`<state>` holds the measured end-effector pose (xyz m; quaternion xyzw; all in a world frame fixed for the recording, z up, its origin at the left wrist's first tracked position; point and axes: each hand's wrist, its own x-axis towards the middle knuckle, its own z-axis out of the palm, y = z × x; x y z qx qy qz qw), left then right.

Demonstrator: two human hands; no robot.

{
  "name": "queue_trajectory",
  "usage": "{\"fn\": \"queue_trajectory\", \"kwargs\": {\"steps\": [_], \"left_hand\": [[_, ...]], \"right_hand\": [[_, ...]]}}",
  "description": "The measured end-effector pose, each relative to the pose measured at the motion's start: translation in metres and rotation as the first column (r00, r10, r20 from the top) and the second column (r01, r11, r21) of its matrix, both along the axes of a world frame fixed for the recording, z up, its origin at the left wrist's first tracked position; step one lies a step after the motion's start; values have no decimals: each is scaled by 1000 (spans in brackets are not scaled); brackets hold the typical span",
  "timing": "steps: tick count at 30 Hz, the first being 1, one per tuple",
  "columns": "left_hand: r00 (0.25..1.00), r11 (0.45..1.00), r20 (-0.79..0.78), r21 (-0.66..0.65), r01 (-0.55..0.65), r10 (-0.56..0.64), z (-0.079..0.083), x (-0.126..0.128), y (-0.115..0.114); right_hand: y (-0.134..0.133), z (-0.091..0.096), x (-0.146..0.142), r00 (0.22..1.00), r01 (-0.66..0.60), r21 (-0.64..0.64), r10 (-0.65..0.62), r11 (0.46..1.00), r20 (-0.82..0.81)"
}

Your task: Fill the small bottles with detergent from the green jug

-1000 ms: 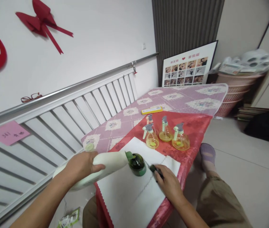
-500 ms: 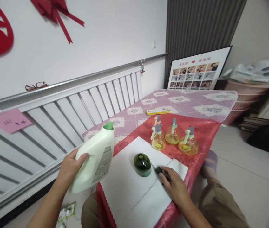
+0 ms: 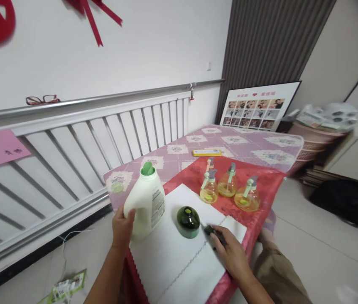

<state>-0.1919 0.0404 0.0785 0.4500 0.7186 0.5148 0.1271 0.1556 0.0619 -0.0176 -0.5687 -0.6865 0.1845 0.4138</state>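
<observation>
“White jug [image 3: 142, 207] is standing about upright in the head view, at the left edge of the white cloth [image 3: 179, 266]. Is it resting there?”

“I can't tell. The left hand [image 3: 123, 228] is gripping its side, fingers wrapping round it.”

“And the right hand [image 3: 229, 249]?”

“Its fingers are closing on a dark green top [image 3: 210, 230], probably a spray head, just beside the green bottle [image 3: 188, 223].”

“So how far along are they?”

“Pouring is looking finished, or at least pausing. The green bottle is sitting without its top, so fitting that is seemingly remaining. A pale green lid [image 3: 117, 187] is lying loose on the surface [image 3: 270, 160].”

“What's differing from before?”

“A second ago the jug was tipping, spout at the bottle's mouth; now it's pointing upward, away from it. The bottle is staying put on the cloth.”
</observation>
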Motion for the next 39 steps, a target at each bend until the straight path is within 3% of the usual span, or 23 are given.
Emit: {"fn": "queue_trajectory", "kwargs": {"steps": [9,19,23,24,27,30,34,39], "left_hand": [[998,1000,59,4,0,0,-15,-8,-9],[991,999,127,16,40,-41,-28,-3,-23],[990,985,42,101,-136,133,-29,4,-40],[983,973,10,140,-183,184,-30,10,-45],[985,959,-68,247,-138,159,-38,41,-59],[994,982,-53,156,106,-98,-52,87,-60],[973,972,21,50,230,-232,-66,139,-37],[963,963,17,-10,270,-270,-71,168,1]], "right_hand": [[-2,6,1,983,27,-70,-40,997,-180],[8,18,28,932,76,-108,-110,991,-346],[12,26,32,967,75,-110,-99,991,-233],[12,28,31,979,68,-113,-88,991,-185],[13,33,23,999,36,-124,-39,992,-22],[13,37,11,991,1,-134,17,991,132],[13,43,-7,949,-6,-168,58,986,309],[16,42,-18,899,28,-210,67,977,432]]}}
